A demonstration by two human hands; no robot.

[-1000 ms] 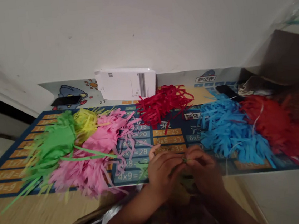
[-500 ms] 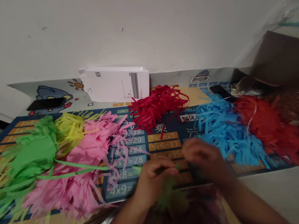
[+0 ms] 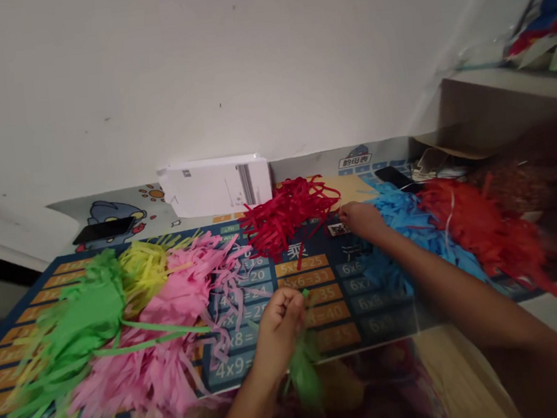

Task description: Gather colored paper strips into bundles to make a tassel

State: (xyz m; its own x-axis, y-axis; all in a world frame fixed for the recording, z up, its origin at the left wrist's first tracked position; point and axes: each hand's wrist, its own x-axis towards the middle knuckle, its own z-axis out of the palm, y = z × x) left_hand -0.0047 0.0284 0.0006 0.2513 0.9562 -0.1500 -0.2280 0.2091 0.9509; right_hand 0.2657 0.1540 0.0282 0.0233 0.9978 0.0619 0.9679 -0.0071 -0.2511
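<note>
My left hand [image 3: 279, 326] is closed on a bunch of green paper strips [image 3: 303, 374] that hangs below it at the table's near edge. My right hand [image 3: 360, 218] is stretched out to the far middle of the table, fingers curled at the right edge of the dark red strip pile [image 3: 286, 213]. Whether it grips any strips is unclear. A blue strip pile [image 3: 401, 222] lies right beside and under that forearm.
A multiplication-table mat [image 3: 317, 285] covers the table. Green [image 3: 83, 325], yellow [image 3: 144, 268] and pink [image 3: 180, 314] strip piles lie at left, an orange-red pile [image 3: 481, 226] at right. A white paper stack [image 3: 218, 185] and two phones [image 3: 104, 229] [image 3: 393, 177] sit by the wall.
My right hand has left my left hand and reached forward to the dark red pile. My left hand stays near the table edge with the green strips.
</note>
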